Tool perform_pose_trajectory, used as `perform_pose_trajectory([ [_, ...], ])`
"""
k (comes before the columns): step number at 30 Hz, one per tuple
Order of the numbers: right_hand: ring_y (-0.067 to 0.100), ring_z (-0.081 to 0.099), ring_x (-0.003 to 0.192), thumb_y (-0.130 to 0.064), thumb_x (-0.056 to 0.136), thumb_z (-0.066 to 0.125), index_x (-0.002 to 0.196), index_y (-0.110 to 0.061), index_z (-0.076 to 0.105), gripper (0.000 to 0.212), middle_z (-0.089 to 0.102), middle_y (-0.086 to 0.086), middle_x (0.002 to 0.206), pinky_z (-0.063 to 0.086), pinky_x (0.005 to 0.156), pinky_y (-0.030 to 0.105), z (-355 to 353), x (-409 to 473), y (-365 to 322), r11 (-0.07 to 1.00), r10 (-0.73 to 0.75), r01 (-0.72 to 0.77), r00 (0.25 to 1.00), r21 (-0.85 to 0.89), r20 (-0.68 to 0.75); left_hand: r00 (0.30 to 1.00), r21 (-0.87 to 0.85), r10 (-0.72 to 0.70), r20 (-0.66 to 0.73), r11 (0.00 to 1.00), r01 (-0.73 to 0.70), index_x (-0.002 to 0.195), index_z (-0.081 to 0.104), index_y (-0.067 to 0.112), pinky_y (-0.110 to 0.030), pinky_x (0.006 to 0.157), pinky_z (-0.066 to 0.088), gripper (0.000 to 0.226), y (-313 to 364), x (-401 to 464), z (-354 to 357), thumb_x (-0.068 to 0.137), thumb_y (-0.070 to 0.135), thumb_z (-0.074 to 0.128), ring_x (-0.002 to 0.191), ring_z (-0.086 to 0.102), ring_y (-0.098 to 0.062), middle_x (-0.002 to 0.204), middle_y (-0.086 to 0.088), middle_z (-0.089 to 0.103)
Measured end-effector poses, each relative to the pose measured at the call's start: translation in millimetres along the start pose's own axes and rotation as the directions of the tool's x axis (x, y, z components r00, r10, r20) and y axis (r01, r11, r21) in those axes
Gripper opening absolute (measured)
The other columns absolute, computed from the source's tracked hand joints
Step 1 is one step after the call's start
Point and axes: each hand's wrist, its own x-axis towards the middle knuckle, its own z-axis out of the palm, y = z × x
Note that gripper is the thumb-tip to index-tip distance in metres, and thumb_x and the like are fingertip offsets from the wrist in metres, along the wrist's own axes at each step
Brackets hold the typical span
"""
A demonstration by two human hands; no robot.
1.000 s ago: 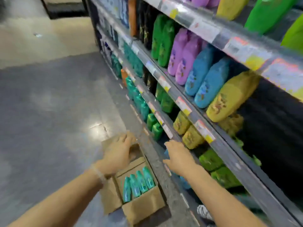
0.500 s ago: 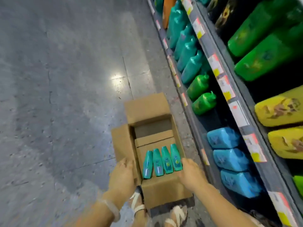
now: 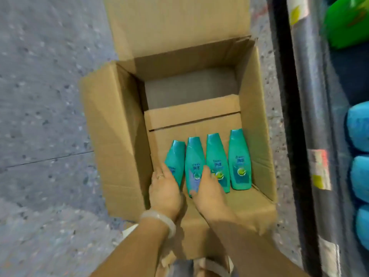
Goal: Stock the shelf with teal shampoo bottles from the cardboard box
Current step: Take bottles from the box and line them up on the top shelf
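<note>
An open cardboard box (image 3: 111, 124) stands on the floor with several teal shampoo bottles lying side by side inside it, caps pointing away from me. My left hand (image 3: 163, 188) reaches into the box, its fingers lying along the leftmost bottle (image 3: 176, 154). My right hand (image 3: 209, 188) rests over the lower parts of the second bottle (image 3: 194, 156) and the third bottle (image 3: 215, 154). The rightmost bottle (image 3: 239, 160) lies untouched. The fingers of both hands look fairly straight.
The shelf's dark front rail (image 3: 307, 96) with price tags runs along the right, close to the box. Blue bottles (image 3: 359, 128) lie on the bottom shelf and a green bottle (image 3: 349, 23) sits above. Grey speckled floor (image 3: 40, 116) spreads to the left.
My view has dropped from the shelves to the box. Both hands have moved from the box's near edge down into it and onto the teal bottles.
</note>
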Motion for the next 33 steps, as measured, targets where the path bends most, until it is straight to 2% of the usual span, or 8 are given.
perform_pose_trajectory([
  [6,0.029,0.053,0.114,-0.037,0.082,0.068,0.147,-0.006,-0.008,0.105,0.037,0.017,0.130,0.046,0.089,0.036,15.9,24.1,-18.9,1.000,-0.010,0.005,0.987,-0.030,-0.162,0.995,-0.211,-0.078,-0.058,0.975,0.064,0.134,0.023,0.009,-0.039,0.089,0.048,0.086,-1.2,23.0,4.9,0.071,0.033,0.076,0.110,0.049,-0.029,0.123,-0.012,0.038],
  [11,0.032,0.049,0.117,-0.029,0.069,0.075,0.136,-0.007,0.024,0.087,0.041,0.012,0.128,0.042,0.093,0.039,-11.2,35.7,-22.6,0.982,-0.023,0.038,0.996,0.183,-0.085,0.991,-0.417,-0.112,-0.072,0.906,0.072,0.124,0.032,0.010,-0.039,0.093,0.046,0.079,3.1,18.2,-27.0,0.063,0.017,0.082,0.112,0.046,-0.025,0.125,-0.011,0.035],
  [16,0.028,0.045,0.118,-0.025,0.066,0.076,0.134,-0.013,0.028,0.084,0.039,0.007,0.127,0.038,0.092,0.031,-59.7,-7.3,-8.0,0.912,-0.102,0.158,0.981,0.378,-0.164,0.964,-0.534,0.031,-0.263,0.828,-0.172,0.122,0.030,0.014,-0.035,0.082,0.050,0.074,11.0,-13.7,-74.9,0.065,0.004,0.075,0.103,0.054,-0.023,0.116,-0.009,0.048],
  [21,0.023,0.051,0.112,-0.013,0.063,0.075,0.133,-0.013,0.029,0.084,0.046,0.004,0.122,0.042,0.091,0.026,-135.2,-105.4,-9.0,0.748,-0.133,0.333,0.922,0.574,-0.363,0.910,-0.684,0.108,-0.399,0.627,-0.374,0.120,0.029,0.030,-0.036,0.084,0.053,0.077,46.3,-93.8,-144.4,0.062,0.008,0.075,0.103,0.058,-0.021,0.119,-0.008,0.051],
  [24,-0.008,0.057,0.089,0.008,0.066,0.071,0.130,-0.008,0.031,0.077,0.050,-0.004,0.105,0.040,0.071,0.000,-188.8,-185.9,-15.3,0.606,-0.130,0.446,0.872,0.659,-0.471,0.867,-0.690,0.150,-0.476,0.548,-0.474,0.120,0.027,0.036,-0.017,0.084,0.048,0.086,78.5,-159.5,-195.2,0.062,0.000,0.079,0.101,0.057,0.002,0.115,0.005,0.050],
  [27,-0.027,0.049,0.083,0.013,0.065,0.071,0.125,-0.010,0.032,0.075,0.047,-0.017,0.102,0.035,0.069,-0.006,-235.4,-273.4,-22.3,0.492,-0.069,0.558,0.790,0.668,-0.609,0.813,-0.693,0.213,-0.542,0.434,-0.576,0.130,0.031,0.010,0.000,0.070,0.045,0.085,112.5,-234.0,-251.8,0.063,-0.016,0.075,0.087,0.058,0.016,0.108,0.003,0.050],
  [30,-0.017,0.051,0.085,0.006,0.068,0.072,0.124,-0.021,0.030,0.075,0.049,-0.017,0.106,0.034,0.070,-0.006,-273.6,-364.6,-27.1,0.423,0.039,0.607,0.730,0.673,-0.682,0.723,-0.620,0.304,-0.620,0.375,-0.689,0.124,0.040,-0.005,0.004,0.066,0.041,0.076,139.9,-313.0,-305.7,0.059,-0.007,0.081,0.084,0.062,-0.005,0.102,-0.004,0.057],
  [33,0.004,0.056,0.094,-0.005,0.069,0.074,0.125,-0.029,0.031,0.074,0.053,-0.014,0.109,0.040,0.074,0.005,-302.0,-455.9,-24.4,0.367,0.116,0.665,0.662,0.651,-0.741,0.626,-0.566,0.459,-0.630,0.281,-0.775,0.116,0.037,0.040,-0.006,0.075,0.047,0.080,158.2,-381.6,-350.1,0.053,0.020,0.082,0.087,0.060,0.013,0.098,0.030,0.061],
])
